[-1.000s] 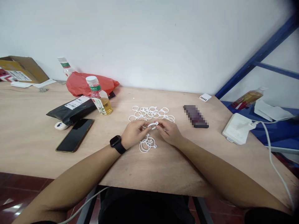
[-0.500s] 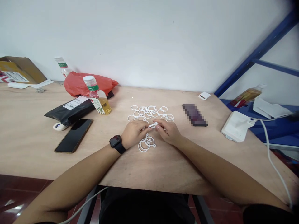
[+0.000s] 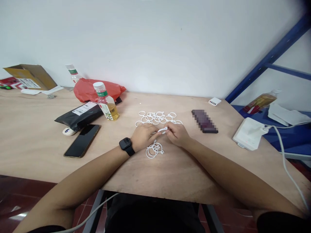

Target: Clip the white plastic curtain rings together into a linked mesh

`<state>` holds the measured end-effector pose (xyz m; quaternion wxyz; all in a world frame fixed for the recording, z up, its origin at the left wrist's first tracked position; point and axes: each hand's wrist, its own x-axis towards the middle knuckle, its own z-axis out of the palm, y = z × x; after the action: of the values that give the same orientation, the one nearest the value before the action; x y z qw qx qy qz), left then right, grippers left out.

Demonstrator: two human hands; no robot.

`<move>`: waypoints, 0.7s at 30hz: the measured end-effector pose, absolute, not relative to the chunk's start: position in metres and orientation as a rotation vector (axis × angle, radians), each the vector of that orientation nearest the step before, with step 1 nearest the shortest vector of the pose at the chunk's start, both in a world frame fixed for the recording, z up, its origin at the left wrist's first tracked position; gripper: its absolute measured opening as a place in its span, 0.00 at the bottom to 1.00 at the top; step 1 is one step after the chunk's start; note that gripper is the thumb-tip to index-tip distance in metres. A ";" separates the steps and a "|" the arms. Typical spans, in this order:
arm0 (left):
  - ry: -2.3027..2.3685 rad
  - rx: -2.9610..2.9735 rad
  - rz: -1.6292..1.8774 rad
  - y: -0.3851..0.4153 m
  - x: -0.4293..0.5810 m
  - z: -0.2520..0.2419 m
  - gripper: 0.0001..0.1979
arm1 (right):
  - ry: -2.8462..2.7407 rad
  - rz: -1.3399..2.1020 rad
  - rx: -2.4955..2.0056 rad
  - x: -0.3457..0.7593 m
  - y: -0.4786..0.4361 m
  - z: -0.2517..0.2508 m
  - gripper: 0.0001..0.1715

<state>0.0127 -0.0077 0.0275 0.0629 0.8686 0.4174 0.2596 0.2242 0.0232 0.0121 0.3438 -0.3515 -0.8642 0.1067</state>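
Observation:
Between my two hands is a white plastic curtain ring [image 3: 162,130], seen nearly edge-on above the table. My left hand [image 3: 143,134], with a black watch [image 3: 125,144] on its wrist, pinches the ring's left side. At its right end, by the small eyelet, the fingers of my right hand [image 3: 178,133] close on it. Several like rings [image 3: 155,120] lie in a loose spread just beyond my hands, partly covered by them. A smaller heap of rings [image 3: 152,152] rests on the table nearer to me, below my left hand.
Left on the wooden table [image 3: 136,181] are a phone [image 3: 82,141], a white earbud case [image 3: 68,131], a black parcel [image 3: 77,117], a drink bottle [image 3: 107,105] and a red bag [image 3: 87,90]. To the right lie a pixelated dark object [image 3: 204,121] and a white charger [image 3: 250,133] with its cable.
The whole view has shifted slightly, so things sit a little further right. Both hands stay on the same ring, which has turned slightly between the fingers.

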 end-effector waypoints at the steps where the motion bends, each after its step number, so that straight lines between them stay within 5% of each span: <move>1: 1.287 2.655 0.761 -0.007 0.014 0.029 0.15 | -2.257 0.271 -0.924 0.224 0.025 0.013 0.08; 21: 1.609 2.542 0.921 0.015 0.008 0.018 0.17 | -2.150 0.203 -1.000 0.227 0.055 0.004 0.19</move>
<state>0.0078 0.0150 0.0184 -0.0024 0.8080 0.5113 0.2927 0.2268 0.0550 0.0040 0.3719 -0.3901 -0.8386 0.0792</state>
